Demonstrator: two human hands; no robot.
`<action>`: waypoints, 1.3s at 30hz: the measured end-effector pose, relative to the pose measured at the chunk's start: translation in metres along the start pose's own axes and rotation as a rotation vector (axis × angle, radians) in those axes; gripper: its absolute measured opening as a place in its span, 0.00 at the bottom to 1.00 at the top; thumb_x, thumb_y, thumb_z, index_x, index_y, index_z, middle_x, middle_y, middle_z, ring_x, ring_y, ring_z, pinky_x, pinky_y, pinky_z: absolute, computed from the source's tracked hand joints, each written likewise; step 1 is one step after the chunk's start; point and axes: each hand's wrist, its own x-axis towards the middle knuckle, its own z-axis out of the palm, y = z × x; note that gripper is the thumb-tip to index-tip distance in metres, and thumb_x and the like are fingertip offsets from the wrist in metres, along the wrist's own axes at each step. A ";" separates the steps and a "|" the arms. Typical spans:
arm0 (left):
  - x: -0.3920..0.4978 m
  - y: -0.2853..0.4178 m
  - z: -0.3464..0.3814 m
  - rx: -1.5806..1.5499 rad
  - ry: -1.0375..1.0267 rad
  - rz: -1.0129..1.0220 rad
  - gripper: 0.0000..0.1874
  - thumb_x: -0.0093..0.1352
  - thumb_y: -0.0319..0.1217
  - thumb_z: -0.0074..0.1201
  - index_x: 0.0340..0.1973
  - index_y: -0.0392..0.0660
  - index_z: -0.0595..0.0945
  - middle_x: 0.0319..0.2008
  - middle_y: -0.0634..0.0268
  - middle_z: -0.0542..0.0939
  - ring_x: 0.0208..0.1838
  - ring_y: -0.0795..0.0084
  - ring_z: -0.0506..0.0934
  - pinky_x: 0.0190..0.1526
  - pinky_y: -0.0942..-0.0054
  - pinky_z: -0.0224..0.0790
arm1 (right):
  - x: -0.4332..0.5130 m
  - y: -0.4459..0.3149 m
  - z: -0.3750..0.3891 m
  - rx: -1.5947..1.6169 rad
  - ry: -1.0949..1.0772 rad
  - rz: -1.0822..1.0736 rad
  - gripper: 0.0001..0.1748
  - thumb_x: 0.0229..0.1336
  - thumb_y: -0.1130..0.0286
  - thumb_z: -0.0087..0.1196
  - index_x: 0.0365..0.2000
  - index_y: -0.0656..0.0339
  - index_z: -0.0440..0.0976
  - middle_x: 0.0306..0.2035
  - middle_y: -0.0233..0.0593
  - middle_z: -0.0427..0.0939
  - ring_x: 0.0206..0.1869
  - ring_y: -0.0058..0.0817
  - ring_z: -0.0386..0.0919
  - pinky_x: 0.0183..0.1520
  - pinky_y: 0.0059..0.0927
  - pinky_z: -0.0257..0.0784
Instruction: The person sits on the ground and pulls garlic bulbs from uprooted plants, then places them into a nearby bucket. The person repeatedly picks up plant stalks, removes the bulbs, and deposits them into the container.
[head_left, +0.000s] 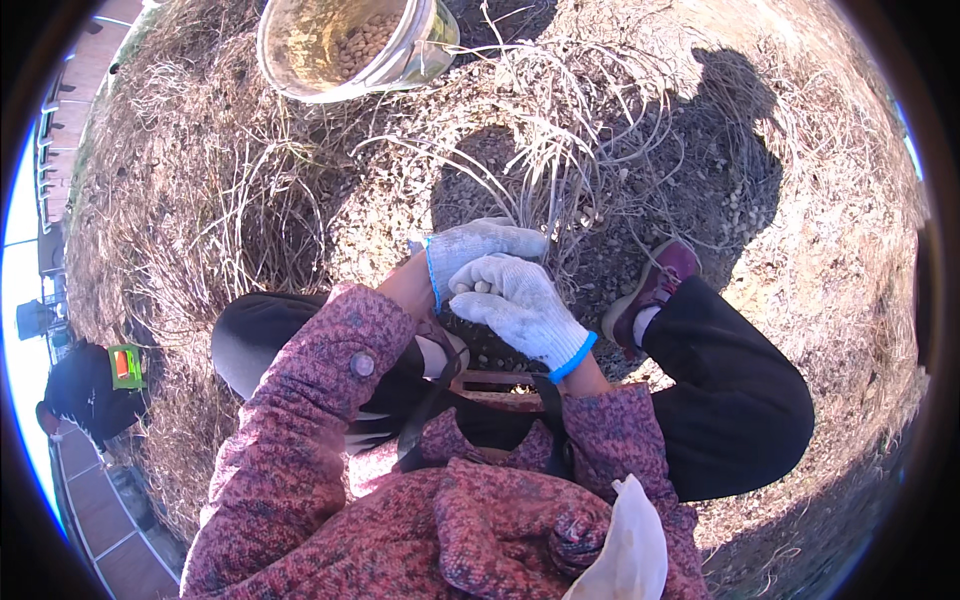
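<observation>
My right hand (517, 307), in a white knit glove with a blue cuff, curls palm-up around a few small pale pods (478, 288) that look like peanuts. Just beyond it is my left hand (484, 244), gloved the same way, its fingers pointing right beside the base of dry plant stems (551, 180). The right hand covers part of the left, and I cannot tell whether the left fingers grip anything. Loose pods and clods lie on the shaded soil (480, 180) around the stems.
A worn plastic bucket (431, 45) holding similar pods stands at the top. Dry stalks (255, 202) tangle on the left. My maroon shoe (667, 277) rests on the soil at right. Another person (97, 390) bends at the far left, near a green-and-orange stool (126, 366).
</observation>
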 end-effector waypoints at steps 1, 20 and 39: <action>0.000 -0.003 -0.001 -0.076 -0.046 -0.175 0.16 0.68 0.35 0.55 0.48 0.43 0.82 0.38 0.63 0.83 0.45 0.66 0.79 0.45 0.68 0.74 | 0.000 -0.002 -0.001 0.179 -0.036 0.081 0.11 0.54 0.71 0.61 0.38 0.62 0.79 0.27 0.32 0.78 0.26 0.18 0.74 0.28 0.25 0.71; -0.036 -0.034 -0.066 0.895 0.048 -0.447 0.07 0.60 0.26 0.53 0.33 0.45 0.83 0.33 0.55 0.82 0.40 0.56 0.81 0.43 0.64 0.74 | 0.006 0.065 -0.073 1.084 1.087 0.320 0.27 0.60 0.77 0.49 0.59 0.50 0.62 0.30 0.36 0.74 0.22 0.18 0.71 0.16 0.16 0.62; -0.194 -0.216 -0.212 0.902 0.091 -1.896 0.22 0.67 0.43 0.50 0.54 0.50 0.81 0.57 0.58 0.78 0.59 0.56 0.77 0.58 0.59 0.69 | 0.025 0.109 -0.111 1.768 0.728 -0.317 0.10 0.68 0.71 0.48 0.45 0.53 0.76 0.35 0.40 0.77 0.25 0.17 0.70 0.16 0.17 0.64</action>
